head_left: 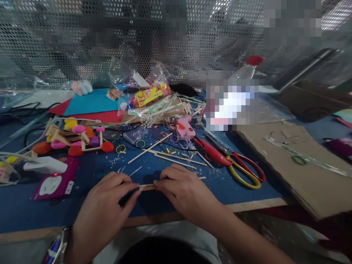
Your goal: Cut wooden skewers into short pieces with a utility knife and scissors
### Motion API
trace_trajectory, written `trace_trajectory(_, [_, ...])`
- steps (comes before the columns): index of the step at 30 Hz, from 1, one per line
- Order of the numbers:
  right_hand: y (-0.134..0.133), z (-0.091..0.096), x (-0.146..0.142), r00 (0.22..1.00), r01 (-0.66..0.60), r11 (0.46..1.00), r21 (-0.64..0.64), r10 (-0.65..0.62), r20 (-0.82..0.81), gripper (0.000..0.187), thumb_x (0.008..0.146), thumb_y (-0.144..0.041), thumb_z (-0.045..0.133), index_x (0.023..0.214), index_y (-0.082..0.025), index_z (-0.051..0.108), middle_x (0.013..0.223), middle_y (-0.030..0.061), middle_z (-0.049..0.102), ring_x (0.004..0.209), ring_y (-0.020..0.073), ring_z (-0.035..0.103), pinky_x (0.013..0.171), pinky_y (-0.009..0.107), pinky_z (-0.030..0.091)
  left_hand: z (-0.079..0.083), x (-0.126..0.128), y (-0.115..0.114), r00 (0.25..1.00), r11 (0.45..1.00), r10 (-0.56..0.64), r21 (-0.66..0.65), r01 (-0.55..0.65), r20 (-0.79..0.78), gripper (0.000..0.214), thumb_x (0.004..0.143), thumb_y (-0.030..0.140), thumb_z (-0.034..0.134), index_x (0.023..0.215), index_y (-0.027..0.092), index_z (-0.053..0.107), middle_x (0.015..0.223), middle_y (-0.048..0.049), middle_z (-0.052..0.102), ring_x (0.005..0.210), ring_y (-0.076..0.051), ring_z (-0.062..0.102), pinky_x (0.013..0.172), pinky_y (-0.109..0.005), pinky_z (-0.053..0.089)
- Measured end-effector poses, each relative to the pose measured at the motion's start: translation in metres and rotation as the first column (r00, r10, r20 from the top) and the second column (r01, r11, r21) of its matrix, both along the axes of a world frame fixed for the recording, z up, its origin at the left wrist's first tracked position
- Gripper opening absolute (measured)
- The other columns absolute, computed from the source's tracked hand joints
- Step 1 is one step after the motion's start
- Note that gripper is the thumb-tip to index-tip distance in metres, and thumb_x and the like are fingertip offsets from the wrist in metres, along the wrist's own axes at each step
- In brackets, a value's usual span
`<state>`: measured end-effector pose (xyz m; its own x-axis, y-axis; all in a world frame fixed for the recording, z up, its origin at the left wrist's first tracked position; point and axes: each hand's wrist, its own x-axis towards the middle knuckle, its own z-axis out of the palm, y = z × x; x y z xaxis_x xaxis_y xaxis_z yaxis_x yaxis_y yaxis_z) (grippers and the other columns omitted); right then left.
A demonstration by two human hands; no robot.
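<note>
Between my two hands, low over the blue tabletop (90,216), is a short pale wooden stick (147,187). My left hand (111,203) pinches its left end between thumb and fingers. On the other end, the fingertips of my right hand (187,192) are closed; whether it is one stick or two laid together I cannot tell. Just beyond my hands lie several loose wooden sticks (176,160), some crossing. Right of them rest scissors (242,170) with red and yellow handles, beside a red-handled tool (216,152). A pink glue gun (185,127) lies farther back.
At left stands a stick construction with coloured round pieces (79,137), near a white device (49,165) on a purple packet (67,185). Bagged items (151,94) and coloured sheets (93,101) lie at the back. Cardboard (310,176) and a red-capped bottle (246,71) are to the right.
</note>
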<state>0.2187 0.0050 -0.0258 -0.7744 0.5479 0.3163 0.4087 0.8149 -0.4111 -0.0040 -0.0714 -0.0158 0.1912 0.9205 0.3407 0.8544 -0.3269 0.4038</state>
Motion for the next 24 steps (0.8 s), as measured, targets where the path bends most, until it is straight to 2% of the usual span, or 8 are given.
trace_trajectory(12, [-0.001, 0.000, 0.000, 1.000, -0.005, 0.999, -0.037, 0.004, -0.023, 0.017, 0.100, -0.014, 0.061, 0.095, -0.017, 0.077, 0.088, 0.0050, 0.069, 0.080, 0.0178, 0.059, 0.072, 0.031, 0.047, -0.001, -0.004, -0.002, 0.999, 0.996, -0.039, -0.079, 0.041, 0.028, 0.019, 0.098, 0.026, 0.059, 0.098, 0.025, 0.078, 0.081, 0.0017, 0.069, 0.076, -0.014, 0.064, 0.069, -0.029, 0.051])
trace_trajectory(18, [-0.001, -0.002, 0.000, 0.998, -0.017, 0.998, -0.061, 0.014, -0.059, 0.016, 0.099, -0.014, 0.061, 0.095, -0.016, 0.077, 0.088, 0.0053, 0.069, 0.080, 0.0180, 0.059, 0.074, 0.031, 0.048, -0.004, 0.004, -0.012, 0.999, 0.999, 0.037, -0.033, -0.038, -0.030, 0.021, 0.097, 0.026, 0.058, 0.106, 0.024, 0.077, 0.077, 0.0014, 0.066, 0.072, -0.017, 0.059, 0.071, -0.036, 0.047])
trace_trajectory(24, [-0.001, -0.001, 0.001, 0.996, -0.010, 0.997, -0.079, 0.003, -0.088, 0.018, 0.099, -0.012, 0.061, 0.093, -0.015, 0.077, 0.087, 0.0052, 0.068, 0.080, 0.0174, 0.059, 0.073, 0.030, 0.048, -0.007, 0.013, -0.016, 0.996, 0.996, 0.085, 0.021, -0.085, -0.007, 0.020, 0.097, 0.025, 0.059, 0.104, 0.020, 0.077, 0.074, 0.0005, 0.065, 0.071, -0.018, 0.057, 0.070, -0.036, 0.046])
